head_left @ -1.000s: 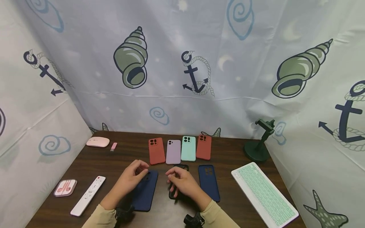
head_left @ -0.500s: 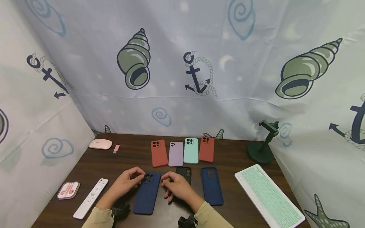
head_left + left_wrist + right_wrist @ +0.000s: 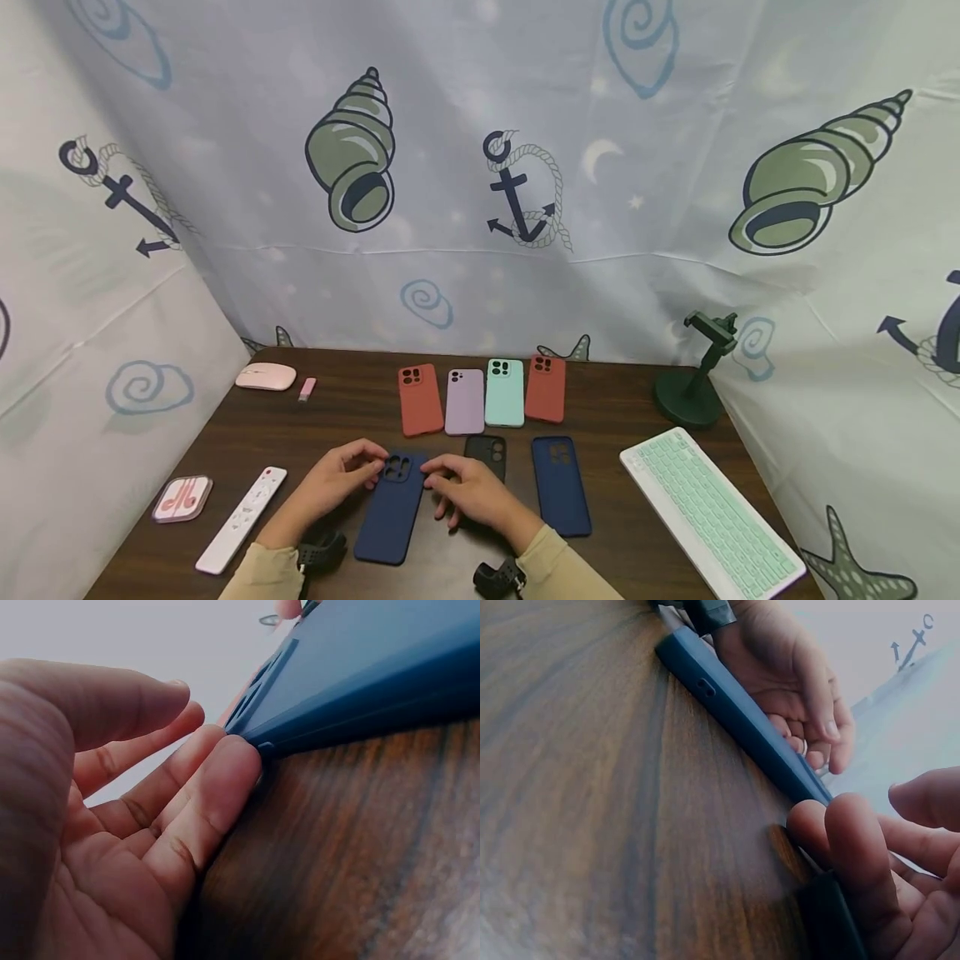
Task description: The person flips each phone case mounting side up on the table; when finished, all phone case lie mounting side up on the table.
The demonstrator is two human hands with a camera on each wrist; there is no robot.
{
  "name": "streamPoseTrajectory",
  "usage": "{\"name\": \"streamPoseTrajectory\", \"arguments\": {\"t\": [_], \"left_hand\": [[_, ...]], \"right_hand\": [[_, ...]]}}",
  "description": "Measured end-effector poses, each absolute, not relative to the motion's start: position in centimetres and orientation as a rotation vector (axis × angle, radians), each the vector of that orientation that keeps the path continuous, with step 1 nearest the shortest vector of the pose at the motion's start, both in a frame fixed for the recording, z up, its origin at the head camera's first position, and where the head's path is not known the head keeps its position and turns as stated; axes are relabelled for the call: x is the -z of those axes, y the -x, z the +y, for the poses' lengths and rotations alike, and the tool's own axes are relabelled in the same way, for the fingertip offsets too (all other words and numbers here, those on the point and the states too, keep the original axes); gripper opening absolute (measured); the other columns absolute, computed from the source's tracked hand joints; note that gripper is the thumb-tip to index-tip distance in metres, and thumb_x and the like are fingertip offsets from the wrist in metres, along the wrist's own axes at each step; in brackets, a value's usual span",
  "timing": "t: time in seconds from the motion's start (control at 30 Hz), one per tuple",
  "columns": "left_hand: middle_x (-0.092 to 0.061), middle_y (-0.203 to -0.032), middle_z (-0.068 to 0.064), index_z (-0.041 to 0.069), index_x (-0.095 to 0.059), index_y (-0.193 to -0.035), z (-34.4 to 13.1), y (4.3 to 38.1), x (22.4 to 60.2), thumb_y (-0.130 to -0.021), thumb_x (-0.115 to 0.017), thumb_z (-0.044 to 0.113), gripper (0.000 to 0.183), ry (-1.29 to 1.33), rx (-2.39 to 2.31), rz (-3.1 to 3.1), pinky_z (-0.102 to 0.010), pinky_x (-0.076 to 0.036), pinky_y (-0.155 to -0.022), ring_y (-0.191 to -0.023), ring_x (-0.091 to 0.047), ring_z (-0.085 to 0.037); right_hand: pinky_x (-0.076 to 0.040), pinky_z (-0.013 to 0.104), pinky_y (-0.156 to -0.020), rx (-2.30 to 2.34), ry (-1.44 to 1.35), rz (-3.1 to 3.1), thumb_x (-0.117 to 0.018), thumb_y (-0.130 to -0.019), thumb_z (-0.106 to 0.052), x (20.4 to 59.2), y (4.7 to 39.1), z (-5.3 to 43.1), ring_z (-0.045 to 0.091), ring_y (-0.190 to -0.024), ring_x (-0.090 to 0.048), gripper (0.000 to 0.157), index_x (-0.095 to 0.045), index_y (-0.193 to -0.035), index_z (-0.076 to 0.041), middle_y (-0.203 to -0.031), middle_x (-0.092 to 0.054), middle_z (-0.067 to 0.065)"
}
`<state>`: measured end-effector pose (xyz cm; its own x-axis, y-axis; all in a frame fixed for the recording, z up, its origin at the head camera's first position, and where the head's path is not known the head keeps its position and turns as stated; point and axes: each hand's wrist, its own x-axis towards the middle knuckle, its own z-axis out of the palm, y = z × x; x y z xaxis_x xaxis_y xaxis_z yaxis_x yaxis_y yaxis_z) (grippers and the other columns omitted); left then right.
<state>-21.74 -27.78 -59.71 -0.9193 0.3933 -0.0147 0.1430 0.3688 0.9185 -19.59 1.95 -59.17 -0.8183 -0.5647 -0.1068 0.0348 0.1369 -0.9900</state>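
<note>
On my feed I've got the blue phone case (image 3: 390,512) on the dark wood table (image 3: 337,421), btwn both hands. L hand (image 3: 333,479) is loose, fingers slightly bent, thumb off the case, fingertips touching its far L edge. R hand (image 3: 476,492) is loose too, thumb apart, tips at the far R corner; can't tell if touching. Black case (image 3: 489,452) is partly hidden by R hand, w/ 2nd blue case (image 3: 562,496) to the R. Behind, L to R: red case (image 3: 420,408), lilac case (image 3: 465,406), mint case (image 3: 505,400), 2nd red case (image 3: 545,396).
</note>
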Motion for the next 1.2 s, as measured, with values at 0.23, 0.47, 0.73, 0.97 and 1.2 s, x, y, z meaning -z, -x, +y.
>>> {"name": "streamPoseTrajectory", "arguments": {"t": [0.23,0.47,0.73,0.97,1.2], "left_hand": [[-0.067,-0.111,-0.016,0.009,-0.064,-0.124,-28.1,21.6,59.8,-0.1,-0.065,0.024,0.028,-0.571,-1.557,2.377,-0.029,-0.057,-0.076,-0.089,-0.066,-0.016],[-0.058,-0.131,-0.014,0.011,-0.054,-0.14,-28.3,21.7,59.7,-0.099,-0.067,0.018,0.043,-0.683,-1.538,2.37,-0.028,-0.054,-0.08,-0.096,-0.063,-0.017],[-0.043,-0.144,-0.016,0.014,-0.037,-0.156,-27.6,21.0,59.3,-0.097,-0.07,0.019,0.068,-0.79,-1.486,2.423,-0.029,-0.053,-0.072,-0.09,-0.062,-0.019],[-0.043,-0.135,-0.012,0.023,-0.034,-0.158,-27.3,20.6,59.1,-0.096,-0.07,0.019,0.072,-0.743,-1.446,2.461,-0.028,-0.051,-0.074,-0.093,-0.058,-0.02],[-0.038,-0.136,-0.011,0.025,-0.022,-0.163,-26.7,20.4,59.1,-0.096,-0.071,0.018,0.083,-0.749,-1.436,2.45,-0.03,-0.051,-0.072,-0.094,-0.055,-0.023]], "right_hand": [[-0.057,0.042,-0.049,1.774,0.516,1.938,-0.059,-0.104,-0.024,59.1,19.5,1.7,0.033,-0.07,-0.073,0.03,-0.065,-0.131,-0.013,-0.114,-0.073,0.012],[-0.045,0.042,-0.034,1.784,0.563,2.023,-0.058,-0.104,-0.027,59.2,19.5,1.9,0.031,-0.065,-0.073,0.03,-0.064,-0.133,-0.021,-0.119,-0.074,0.001],[-0.045,0.037,-0.033,1.854,0.711,2.06,-0.055,-0.104,-0.014,58.7,19.0,1.6,0.036,-0.062,-0.07,0.029,-0.067,-0.13,-0.023,-0.113,-0.072,0.01],[-0.058,0.026,-0.065,1.748,1.101,2.146,-0.055,-0.103,-0.005,58.6,18.9,1.0,0.018,-0.079,-0.074,0.033,-0.066,-0.131,-0.018,-0.148,-0.056,0.001],[-0.049,0.03,-0.105,1.572,1.361,2.315,-0.06,-0.101,-0.006,58.7,18.5,0.8,0.018,-0.13,-0.061,0.039,-0.063,-0.137,-0.019,-0.155,-0.048,-0.002]]}}
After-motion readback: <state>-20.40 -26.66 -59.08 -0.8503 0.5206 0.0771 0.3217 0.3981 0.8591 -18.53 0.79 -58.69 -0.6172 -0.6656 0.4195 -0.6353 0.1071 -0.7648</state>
